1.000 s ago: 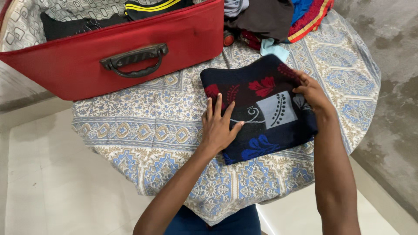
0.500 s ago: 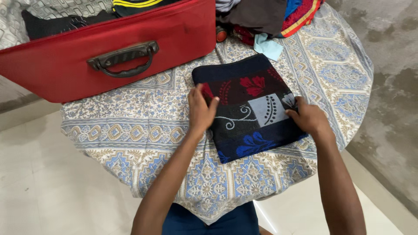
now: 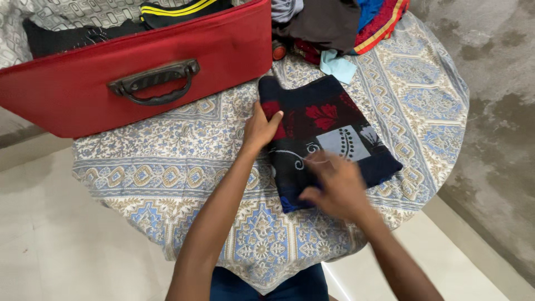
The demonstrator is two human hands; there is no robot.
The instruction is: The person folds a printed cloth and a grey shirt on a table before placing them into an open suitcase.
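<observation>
Right hand [image 3: 334, 187] shifted onto towel's [image 3: 329, 120] near edge (blurred, grip unclear) | left hand [image 3: 261, 127] grasps far edge

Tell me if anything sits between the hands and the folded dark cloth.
Nothing visible does. The left hand already rests on the left edge of the folded cloth, and the right hand, blurred, lies over its near corner.

Both forearms are showing bare, with no sleeves reaching the wrists or elbows. The left hand [image 3: 259, 129] and right hand [image 3: 334, 187] are wearing nothing. Dark blue clothing [image 3: 267, 283] is covering the lap at the near edge.
</observation>
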